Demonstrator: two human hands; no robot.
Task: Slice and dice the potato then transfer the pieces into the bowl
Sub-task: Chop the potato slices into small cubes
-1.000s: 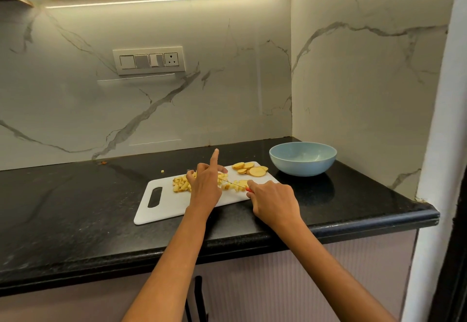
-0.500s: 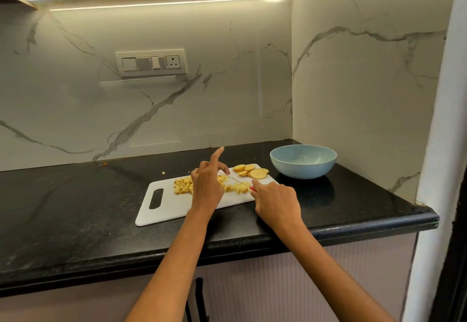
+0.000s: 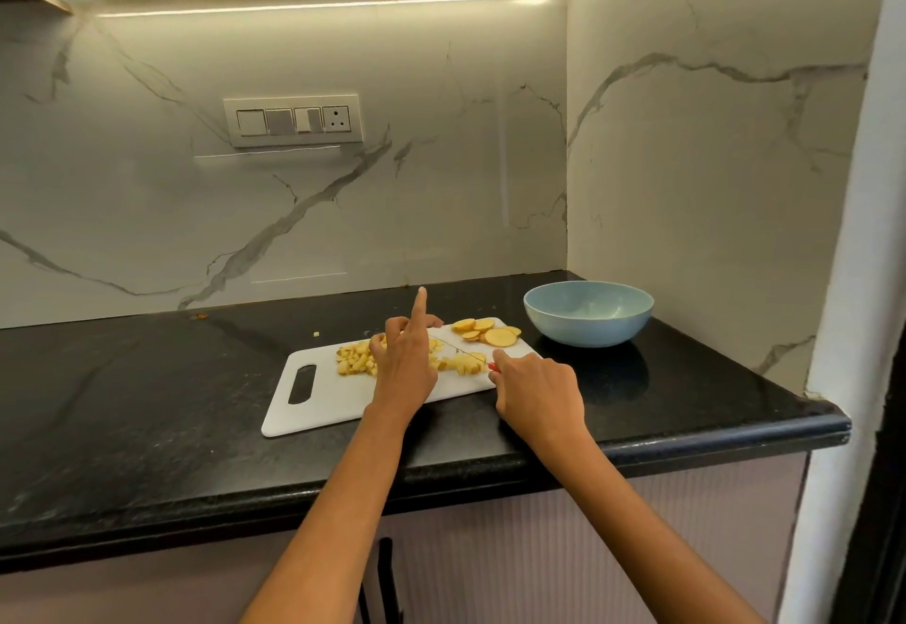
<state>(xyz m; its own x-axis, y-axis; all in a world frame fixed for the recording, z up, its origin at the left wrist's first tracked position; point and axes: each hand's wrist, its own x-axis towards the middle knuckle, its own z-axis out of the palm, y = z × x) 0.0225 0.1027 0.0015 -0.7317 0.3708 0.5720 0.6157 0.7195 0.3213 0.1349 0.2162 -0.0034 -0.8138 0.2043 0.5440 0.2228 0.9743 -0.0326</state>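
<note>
head view: right hand (image 3: 537,390) grip closed around knife (image 3: 470,358); left hand (image 3: 404,359) steadies diced potato (image 3: 355,361), forefinger raised.

Bare counter (image 3: 122,403) left of board (image 3: 333,403)

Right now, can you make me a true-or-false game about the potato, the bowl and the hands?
1. The blue bowl has potato pieces in it. False: it looks empty.
2. The round potato slices lie on the white cutting board. True.
3. The right hand holds the knife. True.
4. The bowl sits on the cutting board. False: it stands on the black counter, beside the board.
5. The left hand points one finger up. True.
</note>
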